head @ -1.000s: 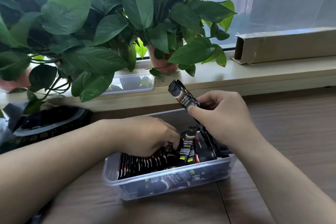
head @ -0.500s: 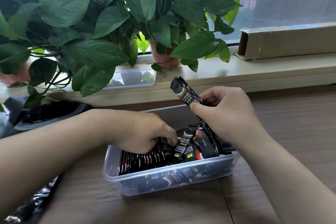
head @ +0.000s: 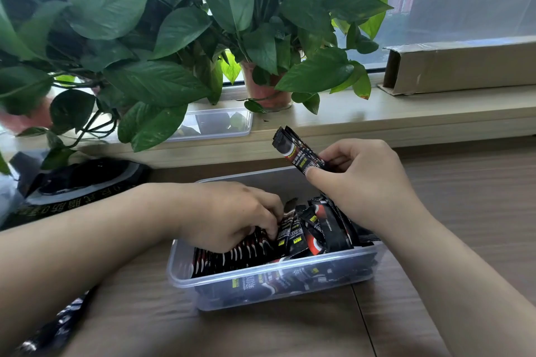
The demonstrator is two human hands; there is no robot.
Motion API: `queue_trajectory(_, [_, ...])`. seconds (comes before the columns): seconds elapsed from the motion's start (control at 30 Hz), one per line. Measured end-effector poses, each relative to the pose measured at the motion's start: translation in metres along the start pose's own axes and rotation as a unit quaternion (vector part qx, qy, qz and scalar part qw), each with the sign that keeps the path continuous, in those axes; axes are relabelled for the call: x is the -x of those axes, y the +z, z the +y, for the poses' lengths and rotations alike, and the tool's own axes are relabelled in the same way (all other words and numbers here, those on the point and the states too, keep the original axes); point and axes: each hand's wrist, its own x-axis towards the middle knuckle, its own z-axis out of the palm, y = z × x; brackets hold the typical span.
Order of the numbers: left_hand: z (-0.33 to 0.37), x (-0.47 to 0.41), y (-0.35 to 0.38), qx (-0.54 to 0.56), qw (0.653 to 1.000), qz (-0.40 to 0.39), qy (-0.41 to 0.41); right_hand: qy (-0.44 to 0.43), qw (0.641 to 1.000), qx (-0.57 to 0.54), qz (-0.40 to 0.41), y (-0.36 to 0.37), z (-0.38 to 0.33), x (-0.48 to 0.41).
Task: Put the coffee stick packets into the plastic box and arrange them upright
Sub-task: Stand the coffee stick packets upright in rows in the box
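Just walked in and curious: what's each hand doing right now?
Left hand: fingers curled among black coffee stick packets in the clear plastic box; grip hidden.
Right hand: pinches a black packet bundle above it.

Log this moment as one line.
left hand: fingers curled among packet row in plastic box | right hand: pinches packet bundle above box | loose packets, box right side: leaning, not upright

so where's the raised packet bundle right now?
Head view, centre: the packet bundle is pinched in the right hand, tilted above the far right part of the plastic box.
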Motion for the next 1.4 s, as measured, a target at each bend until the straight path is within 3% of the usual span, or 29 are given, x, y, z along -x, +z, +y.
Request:
queue_trajectory(0.6, [-0.009, -0.002, -0.007, 0.000, 0.999, 0.046, 0.015, -0.007, 1.000, 0.028, 0.008, 0.002, 0.006, -0.003])
queue_trajectory(1.0, [-0.009, -0.005, -0.002, -0.029, 0.999, -0.002, 0.016, -0.007, 0.999, 0.035, 0.005, 0.001, 0.007, -0.004])
queue_trajectory(1.17, [-0.018, -0.005, 0.007, -0.065, 0.995, 0.048, 0.054, -0.005, 0.999, 0.040, 0.002, 0.001, 0.007, -0.004])
queue_trajectory(1.3, [-0.023, -0.019, 0.008, 0.020, 0.997, 0.062, 0.045, 0.000, 0.999, 0.032, 0.000, 0.001, 0.006, -0.003])
queue_trajectory(1.4, [-0.023, -0.030, 0.001, 0.042, 0.999, 0.023, 0.019, 0.001, 1.000, 0.013, -0.008, 0.000, 0.005, -0.002])
